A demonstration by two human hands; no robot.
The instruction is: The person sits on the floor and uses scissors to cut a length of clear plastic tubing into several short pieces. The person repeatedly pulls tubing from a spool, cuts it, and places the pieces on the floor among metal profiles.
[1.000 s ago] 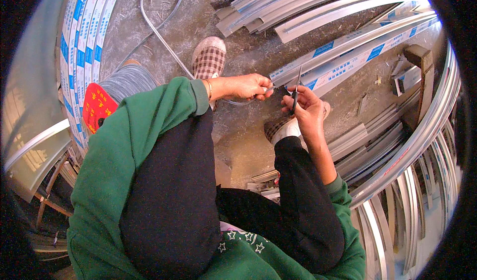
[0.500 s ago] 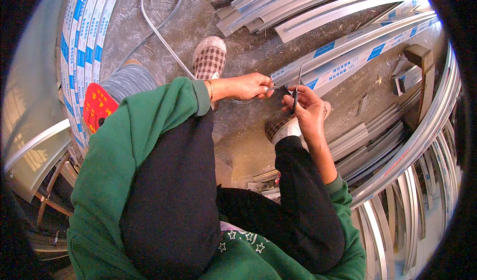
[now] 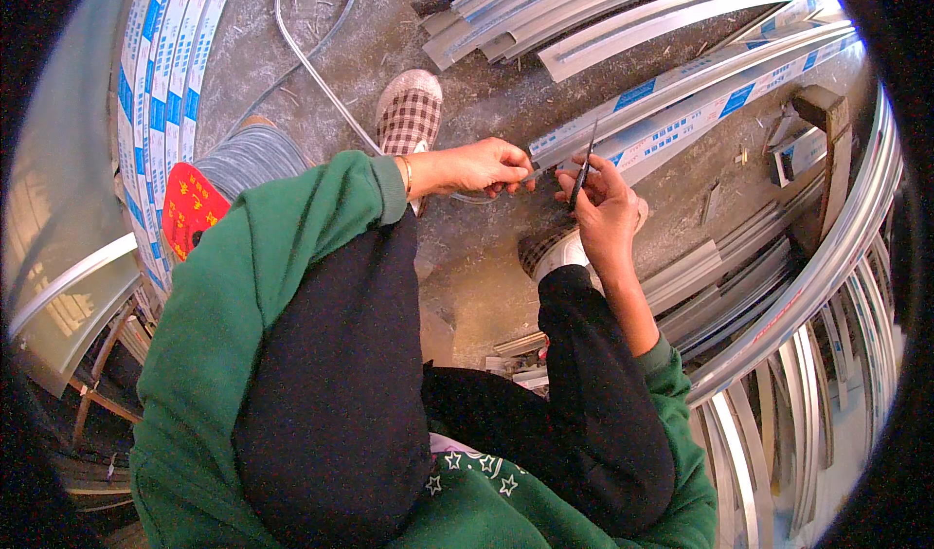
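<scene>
A grey flexible strip (image 3: 336, 101) loops over the floor from a spool (image 3: 255, 163) and passes behind my left wrist. My left hand (image 3: 486, 166) is closed in a pinch by the near ends of the profiles, apparently on this strip, though the fingers hide most of it. My right hand (image 3: 605, 208) grips a slim black-handled tool (image 3: 581, 181) with a thin metal tip pointing away from me. The tool is close to the end of a long metal profile (image 3: 681, 87) wrapped in blue-and-white film; I cannot tell whether they touch.
More profiles (image 3: 623, 14) lie stacked at the far right, and film-wrapped ones (image 3: 170, 72) stand at the left. A red label (image 3: 190, 208) covers the spool's end. A wooden support (image 3: 827, 150) stands on the right, beside long curved-looking profiles (image 3: 808, 306). My checked shoe (image 3: 409, 116) rests on the floor.
The tool in my right hand has tilted slightly, its tip moving a little right and away from me. My left hand has barely shifted and stays pinched.
</scene>
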